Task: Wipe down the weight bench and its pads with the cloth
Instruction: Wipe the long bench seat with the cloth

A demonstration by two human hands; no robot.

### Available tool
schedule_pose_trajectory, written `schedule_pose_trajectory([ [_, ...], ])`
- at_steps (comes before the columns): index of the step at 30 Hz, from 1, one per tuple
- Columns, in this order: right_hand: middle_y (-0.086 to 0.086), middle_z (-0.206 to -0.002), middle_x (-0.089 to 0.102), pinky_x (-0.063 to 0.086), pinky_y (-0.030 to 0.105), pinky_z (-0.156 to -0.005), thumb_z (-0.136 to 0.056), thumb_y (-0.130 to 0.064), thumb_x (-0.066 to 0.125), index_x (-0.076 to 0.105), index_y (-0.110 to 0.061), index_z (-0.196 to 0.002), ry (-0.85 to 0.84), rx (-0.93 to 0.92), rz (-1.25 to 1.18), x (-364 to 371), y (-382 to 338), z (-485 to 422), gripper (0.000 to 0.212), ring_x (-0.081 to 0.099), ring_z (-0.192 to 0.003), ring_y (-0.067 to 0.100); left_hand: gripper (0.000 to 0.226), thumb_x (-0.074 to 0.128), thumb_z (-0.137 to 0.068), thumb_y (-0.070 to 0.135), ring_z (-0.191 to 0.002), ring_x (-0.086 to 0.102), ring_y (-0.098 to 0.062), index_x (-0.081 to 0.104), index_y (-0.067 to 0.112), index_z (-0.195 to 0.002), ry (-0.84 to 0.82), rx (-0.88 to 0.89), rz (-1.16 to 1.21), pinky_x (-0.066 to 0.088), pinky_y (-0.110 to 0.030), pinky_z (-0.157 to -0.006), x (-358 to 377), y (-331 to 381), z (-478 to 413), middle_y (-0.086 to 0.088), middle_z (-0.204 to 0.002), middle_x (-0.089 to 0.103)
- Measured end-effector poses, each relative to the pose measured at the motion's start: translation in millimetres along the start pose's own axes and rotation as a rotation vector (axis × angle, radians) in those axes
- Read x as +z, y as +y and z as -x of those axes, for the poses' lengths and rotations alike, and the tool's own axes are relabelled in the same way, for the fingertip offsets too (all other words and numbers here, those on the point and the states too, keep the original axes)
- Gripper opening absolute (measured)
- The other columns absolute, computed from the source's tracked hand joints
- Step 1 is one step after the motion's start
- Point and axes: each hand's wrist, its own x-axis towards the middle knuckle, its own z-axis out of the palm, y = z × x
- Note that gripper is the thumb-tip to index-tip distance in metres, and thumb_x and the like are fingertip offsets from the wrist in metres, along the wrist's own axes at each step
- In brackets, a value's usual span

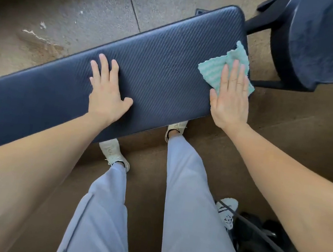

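A long dark blue textured bench pad [160,70] runs diagonally from lower left to upper right. A crumpled teal and white striped cloth [215,71] lies near the pad's right end, by its near edge. My right hand [229,98] presses flat on the cloth with straight fingers. My left hand [106,90] rests flat on the middle of the pad, fingers spread, holding nothing.
A large black weight plate [329,41] on a black frame stands at the upper right, close to the pad's end. Dumbbells [259,248] and a black strap lie on the brown floor at lower right. My legs and white shoes stand beside the bench.
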Motion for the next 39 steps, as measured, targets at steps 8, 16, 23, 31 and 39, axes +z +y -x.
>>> schedule_pose_trajectory([
  [8,0.015,-0.172,0.005,0.007,0.059,-0.127,-0.109,-0.044,0.018,0.005,-0.014,-0.165,0.099,0.296,-0.05,14,-91,2,0.065,0.003,-0.158,0.042,0.079,0.066,-0.095,0.025,-0.159,-0.009,-0.03,0.023,0.013,-0.161,0.048,0.22,0.122,0.025,-0.048,-0.124,4,-41,8,-0.005,-0.173,-0.003],
  [16,0.008,-0.173,0.007,0.003,0.054,-0.128,-0.108,-0.043,0.026,0.011,-0.016,-0.165,0.032,-0.196,-0.053,52,-279,54,0.064,0.003,-0.159,0.037,0.075,0.061,-0.092,0.011,-0.158,0.01,-0.035,0.025,0.009,-0.159,0.258,0.117,0.081,0.016,-0.051,-0.128,16,-161,57,-0.013,-0.171,0.014],
  [23,0.004,-0.173,0.012,0.004,0.057,-0.127,-0.105,-0.056,0.032,0.016,-0.029,-0.164,0.02,-0.501,0.077,66,-298,46,0.067,0.006,-0.158,0.041,0.096,0.069,-0.087,0.035,-0.156,0.002,-0.046,0.011,0.014,-0.162,0.218,-0.172,0.016,0.013,-0.068,-0.121,25,-243,88,-0.015,-0.171,0.001],
  [31,0.004,-0.173,0.004,0.003,0.073,-0.12,-0.104,-0.05,0.023,0.009,-0.03,-0.165,0.138,0.279,-0.059,31,-329,-35,0.065,0.0,-0.155,0.051,0.134,0.066,-0.065,0.087,-0.154,-0.014,-0.047,-0.01,0.031,-0.16,0.113,-0.401,0.179,0.01,-0.079,-0.114,26,-291,78,-0.014,-0.169,-0.019],
  [39,0.002,-0.173,0.009,0.002,0.064,-0.124,-0.103,-0.047,0.031,0.015,-0.028,-0.164,0.046,-0.438,0.074,62,-465,22,0.066,0.003,-0.157,0.044,0.134,0.066,-0.065,0.085,-0.154,-0.008,-0.05,-0.005,0.026,-0.161,0.12,-0.343,0.133,0.02,-0.081,-0.108,26,-301,78,-0.018,-0.169,-0.014],
])
